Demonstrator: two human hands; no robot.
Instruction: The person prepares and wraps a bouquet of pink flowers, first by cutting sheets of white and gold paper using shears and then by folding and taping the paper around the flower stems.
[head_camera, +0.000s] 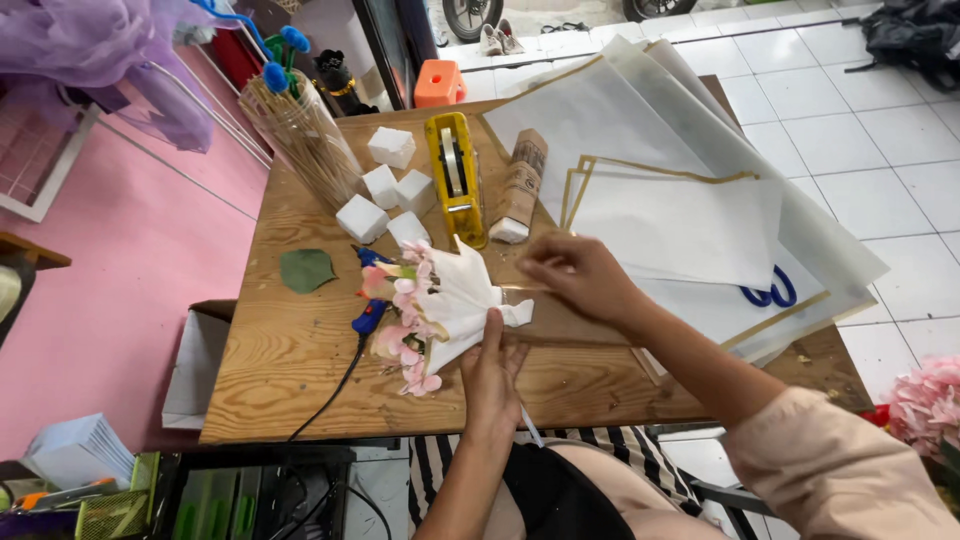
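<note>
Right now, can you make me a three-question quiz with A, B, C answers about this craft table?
1. Where is the yellow tape dispenser?
A. on the floor
B. on the wooden table, behind the small bouquet
C. in the clear jar

2. How many white foam cubes lie on the table?
A. five
B. two
C. nine

3. What is the left hand doing?
A. resting flat on bare wood
B. lifting the jar
C. holding the bouquet's white wrap

Answers: 1 B, it stands on the wood past the flowers. 2 A, five cubes show beside the dispenser. 3 C, its fingers grip the wrap while the right hand pinches something thin above it.
</note>
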